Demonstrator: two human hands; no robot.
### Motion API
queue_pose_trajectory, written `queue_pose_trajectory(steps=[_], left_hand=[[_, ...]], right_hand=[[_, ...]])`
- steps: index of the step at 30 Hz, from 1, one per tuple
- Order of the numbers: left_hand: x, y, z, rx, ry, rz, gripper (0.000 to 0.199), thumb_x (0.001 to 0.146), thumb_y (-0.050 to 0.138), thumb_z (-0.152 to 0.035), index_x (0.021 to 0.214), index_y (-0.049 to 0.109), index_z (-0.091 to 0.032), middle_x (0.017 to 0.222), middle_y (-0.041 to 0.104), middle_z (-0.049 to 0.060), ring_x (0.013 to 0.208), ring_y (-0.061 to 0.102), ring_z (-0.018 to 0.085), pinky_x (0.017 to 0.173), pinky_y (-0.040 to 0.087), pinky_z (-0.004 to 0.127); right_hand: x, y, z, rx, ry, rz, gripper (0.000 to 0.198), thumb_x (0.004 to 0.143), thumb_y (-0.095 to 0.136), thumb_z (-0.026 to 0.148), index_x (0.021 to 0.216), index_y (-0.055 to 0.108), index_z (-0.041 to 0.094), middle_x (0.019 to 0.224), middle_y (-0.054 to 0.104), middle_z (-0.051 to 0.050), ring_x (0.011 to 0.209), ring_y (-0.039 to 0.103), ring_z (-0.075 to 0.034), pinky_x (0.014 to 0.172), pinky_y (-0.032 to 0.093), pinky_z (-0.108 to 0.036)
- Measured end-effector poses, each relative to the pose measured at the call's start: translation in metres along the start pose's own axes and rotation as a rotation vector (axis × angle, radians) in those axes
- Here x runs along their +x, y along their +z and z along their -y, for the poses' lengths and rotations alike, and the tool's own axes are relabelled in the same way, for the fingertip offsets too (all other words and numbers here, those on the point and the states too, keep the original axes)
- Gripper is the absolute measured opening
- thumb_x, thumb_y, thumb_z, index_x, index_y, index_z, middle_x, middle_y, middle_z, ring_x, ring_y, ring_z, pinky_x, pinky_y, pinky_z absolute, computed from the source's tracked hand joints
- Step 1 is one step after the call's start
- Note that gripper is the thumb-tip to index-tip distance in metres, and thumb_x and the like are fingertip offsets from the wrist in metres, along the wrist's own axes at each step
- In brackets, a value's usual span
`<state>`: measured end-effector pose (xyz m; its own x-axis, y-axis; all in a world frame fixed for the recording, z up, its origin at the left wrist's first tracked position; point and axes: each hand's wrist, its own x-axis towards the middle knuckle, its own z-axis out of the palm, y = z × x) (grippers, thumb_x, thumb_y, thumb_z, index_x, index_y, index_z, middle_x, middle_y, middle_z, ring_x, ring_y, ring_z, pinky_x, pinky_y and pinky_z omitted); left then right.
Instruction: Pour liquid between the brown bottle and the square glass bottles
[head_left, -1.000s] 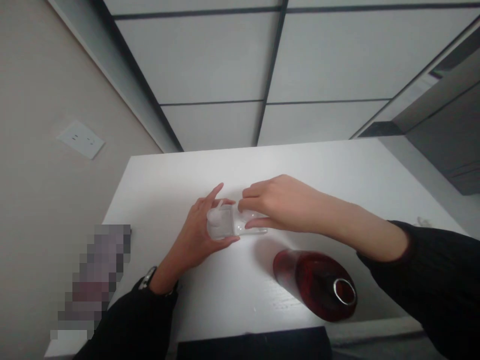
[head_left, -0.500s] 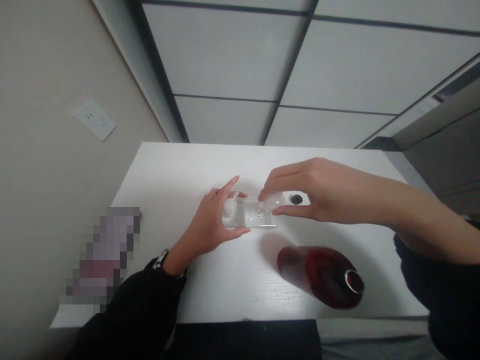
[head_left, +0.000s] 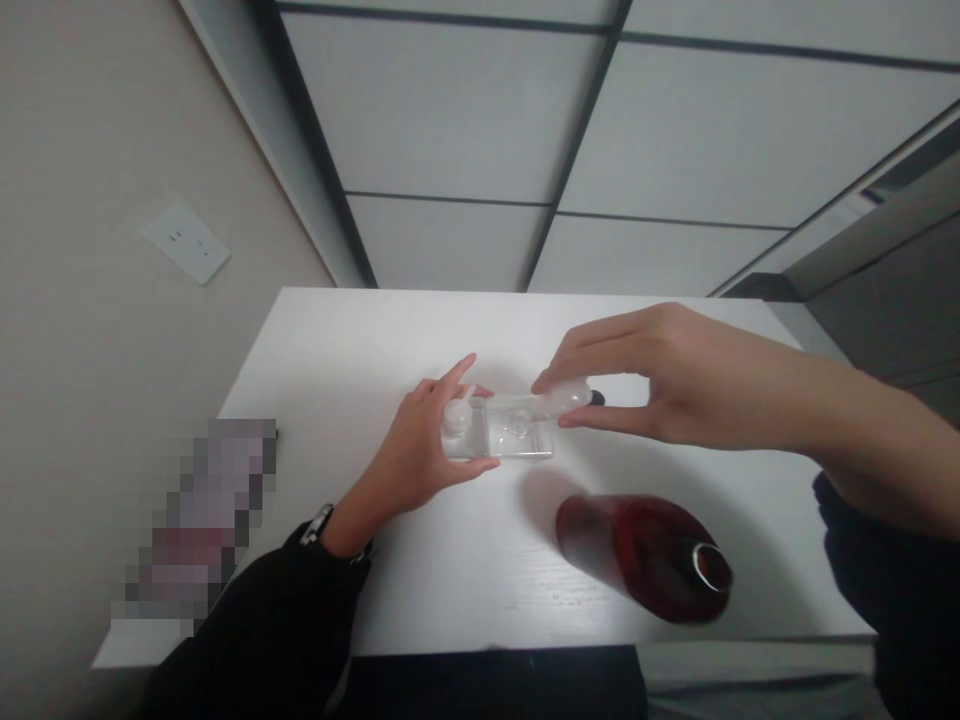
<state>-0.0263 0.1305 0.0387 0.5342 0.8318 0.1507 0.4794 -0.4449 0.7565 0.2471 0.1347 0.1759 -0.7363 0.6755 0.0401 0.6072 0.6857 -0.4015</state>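
Observation:
My left hand point(head_left: 411, 440) is closed around the left part of a clear, box-shaped container point(head_left: 517, 440), its thumb and fingers on opposite sides. A white round cap point(head_left: 457, 416) tops the container's left half; the right half has an opening on top. Between the thumb and fingers of my right hand point(head_left: 637, 375) is a translucent white rounded cap point(head_left: 571, 397), held over the container's right end. A small black round piece point(head_left: 597, 398) lies just beyond that cap, partly hidden. Near my right forearm stands a dark red bottle point(head_left: 645, 555) with an uncovered mouth.
Everything stands on a white table point(head_left: 450, 580). A blurred-out flat object point(head_left: 202, 520) lies at its left edge. Behind the table are white cabinet panels point(head_left: 450, 240), and the left wall carries a power socket point(head_left: 191, 243).
My right hand has moved right with the rounded cap, away from the opening and towards the black piece. My left hand and the container have stayed in place.

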Motion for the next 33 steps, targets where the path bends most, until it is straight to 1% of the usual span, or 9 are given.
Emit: queue_pose_trajectory(steps=[6,11,16,24,33], left_hand=[[0.0004,-0.0006,-0.0007,0.003,-0.001,-0.005,0.112,0.077,0.093,-0.031,0.170,0.030,-0.027,0.144,0.073,0.011,0.134,0.062,0.034,0.120,0.044,0.055],[0.0018,-0.0008,-0.0013,-0.005,-0.003,-0.002,0.111,0.077,0.092,-0.030,0.169,0.031,-0.027,0.144,0.073,0.012,0.132,0.064,0.033,0.120,0.044,0.056],[0.0021,-0.0011,-0.0003,0.000,-0.005,0.003,0.112,0.076,0.093,-0.031,0.169,0.031,-0.027,0.143,0.074,0.012,0.131,0.064,0.033,0.120,0.044,0.056],[0.0020,-0.0017,-0.0014,0.008,0.010,-0.002,0.110,0.077,0.093,-0.030,0.168,0.031,-0.027,0.144,0.074,0.011,0.132,0.064,0.032,0.121,0.044,0.053],[0.0018,-0.0013,-0.0002,0.003,0.015,0.006,0.110,0.078,0.093,-0.032,0.169,0.031,-0.026,0.145,0.073,0.011,0.132,0.063,0.032,0.121,0.044,0.054]], right_hand=[[-0.0042,-0.0020,-0.0020,-0.026,0.020,-0.047,0.020,0.102,0.066,0.031,0.111,0.083,0.026,0.105,0.084,-0.006,0.088,0.078,-0.024,0.083,0.058,-0.038],[-0.0058,-0.0045,-0.0016,-0.034,0.012,-0.036,0.023,0.103,0.065,0.034,0.113,0.083,0.025,0.107,0.084,-0.008,0.091,0.078,-0.024,0.082,0.058,-0.038],[-0.0065,-0.0064,-0.0010,-0.033,0.008,-0.047,0.023,0.104,0.065,0.037,0.112,0.084,0.027,0.105,0.084,-0.006,0.089,0.078,-0.023,0.080,0.059,-0.036],[-0.0066,-0.0056,-0.0012,-0.061,-0.022,-0.064,0.021,0.104,0.066,0.031,0.113,0.084,0.023,0.107,0.084,-0.006,0.088,0.077,-0.021,0.080,0.057,-0.033],[-0.0042,-0.0060,-0.0008,-0.055,-0.026,-0.049,0.023,0.104,0.066,0.034,0.116,0.084,0.024,0.109,0.083,-0.006,0.089,0.077,-0.022,0.081,0.056,-0.034]])
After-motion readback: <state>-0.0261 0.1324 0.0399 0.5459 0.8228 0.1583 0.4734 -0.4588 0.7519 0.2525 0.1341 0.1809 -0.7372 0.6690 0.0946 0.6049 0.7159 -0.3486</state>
